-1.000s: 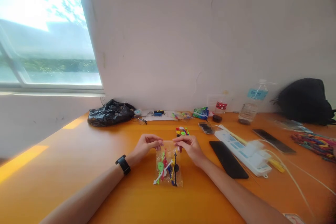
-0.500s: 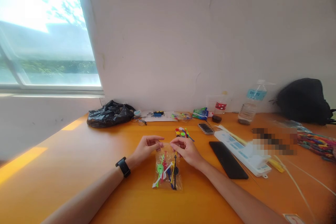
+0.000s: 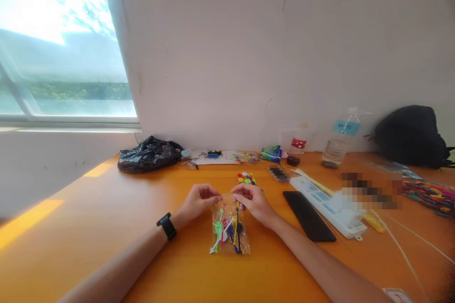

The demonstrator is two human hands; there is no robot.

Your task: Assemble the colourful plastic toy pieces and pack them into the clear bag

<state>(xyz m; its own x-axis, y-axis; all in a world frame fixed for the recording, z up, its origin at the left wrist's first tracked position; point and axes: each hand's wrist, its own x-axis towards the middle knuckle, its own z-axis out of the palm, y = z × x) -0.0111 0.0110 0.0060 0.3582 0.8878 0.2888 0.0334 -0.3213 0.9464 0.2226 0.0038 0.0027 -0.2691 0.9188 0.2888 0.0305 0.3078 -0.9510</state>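
A clear plastic bag (image 3: 227, 241) hangs between my hands, its top edge pinched at both corners. Inside it lie several plastic arrow-shaped pieces in green, white, red, blue, yellow and black, some with round discs. My left hand (image 3: 203, 198), with a black watch (image 3: 166, 226) on the wrist, grips the upper left corner between thumb and fingers. At the upper right corner, my right hand (image 3: 251, 200) holds the bag the same way. Just beyond the right hand, loose coloured discs and sticks (image 3: 246, 178) lie on the table.
To the right are a black flat slab (image 3: 308, 215) and a white power strip (image 3: 327, 206). Along the wall stand a black plastic bag (image 3: 149, 155), glasses (image 3: 188, 164), a green packet (image 3: 271, 153), two bottles (image 3: 336, 144) and a black backpack (image 3: 408, 137). Colourful cords (image 3: 428, 194) lie far right.
The bag has shifted slightly to the right and its lower edge has risen a little. My left fingers have curled in closer on its corner. Both hands still hold it.
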